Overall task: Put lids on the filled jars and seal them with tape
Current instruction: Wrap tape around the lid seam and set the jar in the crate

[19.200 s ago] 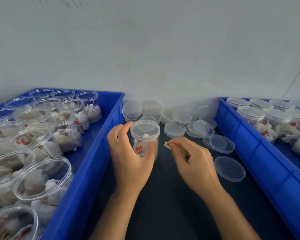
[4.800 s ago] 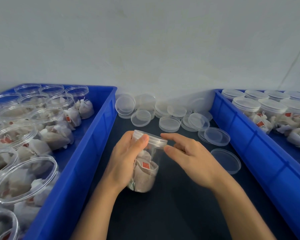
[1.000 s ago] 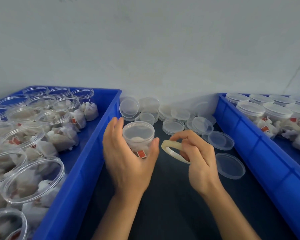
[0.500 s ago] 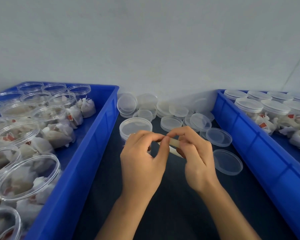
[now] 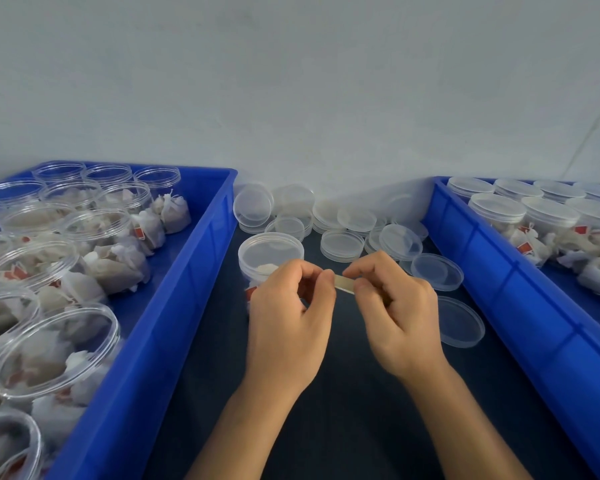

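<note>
A clear jar [image 5: 269, 256] filled with tea bags stands on the dark table with its lid on, just behind my left hand [image 5: 288, 320]. That hand pinches the left end of a short strip of tape [image 5: 344, 283] between thumb and forefinger. My right hand [image 5: 394, 310] pinches the strip's other end, its remaining fingers curled; the tape roll is hidden in it. The strip stretches between both hands, to the right of the jar and apart from it.
A blue crate [image 5: 174, 306] on the left holds several filled jars without lids. Another blue crate [image 5: 520, 292] on the right holds several lidded jars. Loose clear lids [image 5: 342, 244] lie piled against the wall, with two more [image 5: 459, 320] beside my right hand.
My left hand has let go of the jar, which now stands on the table, and taken the tape end. The hands have drawn slightly apart, pulling a short strip out.
</note>
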